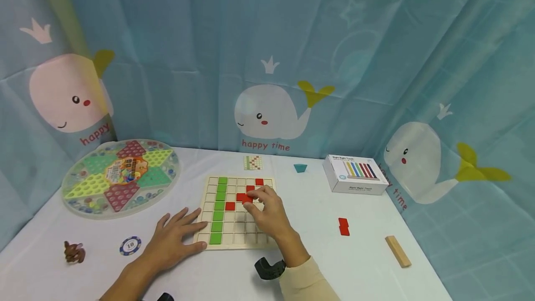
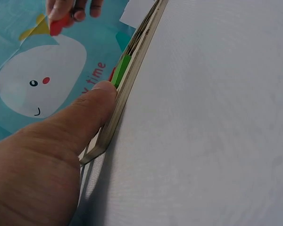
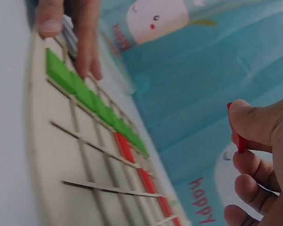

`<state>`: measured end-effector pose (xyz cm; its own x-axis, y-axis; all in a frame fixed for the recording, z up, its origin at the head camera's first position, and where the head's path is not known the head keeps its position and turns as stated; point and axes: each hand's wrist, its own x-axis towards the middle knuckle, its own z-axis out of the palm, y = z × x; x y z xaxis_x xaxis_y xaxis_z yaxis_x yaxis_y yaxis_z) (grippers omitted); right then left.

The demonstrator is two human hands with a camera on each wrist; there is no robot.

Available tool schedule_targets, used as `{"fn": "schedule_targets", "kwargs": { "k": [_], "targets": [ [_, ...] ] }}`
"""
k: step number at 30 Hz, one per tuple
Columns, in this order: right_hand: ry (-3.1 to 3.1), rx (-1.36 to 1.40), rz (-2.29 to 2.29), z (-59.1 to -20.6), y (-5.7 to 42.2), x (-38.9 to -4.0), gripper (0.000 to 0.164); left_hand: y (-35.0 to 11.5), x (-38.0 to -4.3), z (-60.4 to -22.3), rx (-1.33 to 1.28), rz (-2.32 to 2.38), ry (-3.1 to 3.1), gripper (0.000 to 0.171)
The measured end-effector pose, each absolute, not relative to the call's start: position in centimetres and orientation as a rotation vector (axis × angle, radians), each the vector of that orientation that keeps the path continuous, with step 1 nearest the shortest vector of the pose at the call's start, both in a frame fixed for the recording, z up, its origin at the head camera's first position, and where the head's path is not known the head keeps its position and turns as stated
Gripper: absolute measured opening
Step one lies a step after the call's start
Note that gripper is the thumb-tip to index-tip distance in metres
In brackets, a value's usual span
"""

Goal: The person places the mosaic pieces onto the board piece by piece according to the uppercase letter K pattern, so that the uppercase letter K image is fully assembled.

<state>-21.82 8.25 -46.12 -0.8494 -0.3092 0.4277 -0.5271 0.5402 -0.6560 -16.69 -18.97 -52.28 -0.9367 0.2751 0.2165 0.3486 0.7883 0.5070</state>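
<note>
A wooden grid board (image 1: 239, 239) lies on the table before me. Down its left part runs a column of green square tiles (image 1: 218, 216), and several red tiles (image 1: 230, 206) step diagonally up to the right. My left hand (image 1: 174, 239) rests at the board's left edge with its fingers spread and extended; in the left wrist view the thumb (image 2: 92, 106) touches the edge near a green tile. Above the board, my right hand (image 1: 270, 212) pinches a red square tile (image 3: 236, 127) between thumb and fingers, apart from the grid in the right wrist view.
Two red tiles (image 1: 343, 226) lie to the right, near a wooden block (image 1: 398, 251). Behind the board are a pattern card (image 1: 252, 163), a teal piece (image 1: 300, 167) and a white box (image 1: 355, 174). At left are a round game board (image 1: 156, 175), a poker chip (image 1: 130, 245) and a brown animal figurine (image 1: 74, 252).
</note>
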Motion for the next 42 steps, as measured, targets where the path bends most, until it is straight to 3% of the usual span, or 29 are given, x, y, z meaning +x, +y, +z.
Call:
{"fn": "schedule_targets", "kwargs": {
  "k": [6, 14, 28, 42],
  "targets": [
    [-2.633, 0.608, 1.235, -48.2, 7.6, -21.8, 0.026, -18.8, -16.5, -52.2, -0.506, -0.848, -2.839, 0.058],
    [-2.673, 0.738, 1.061, -50.6, 7.3, -22.2, 0.022, -19.0, -16.5, -52.2, -0.520, -0.838, -2.825, 0.059],
    [-2.774, 0.715, 0.824, -51.1, 6.8, -22.3, 0.024, -19.1, -16.7, -52.2, -0.506, -0.834, -2.828, 0.059],
    [-2.774, 0.695, 0.963, -50.1, 7.1, -21.7, 0.024, -19.1, -16.5, -52.0, -0.492, -0.829, -2.846, 0.059]
  ]
}}
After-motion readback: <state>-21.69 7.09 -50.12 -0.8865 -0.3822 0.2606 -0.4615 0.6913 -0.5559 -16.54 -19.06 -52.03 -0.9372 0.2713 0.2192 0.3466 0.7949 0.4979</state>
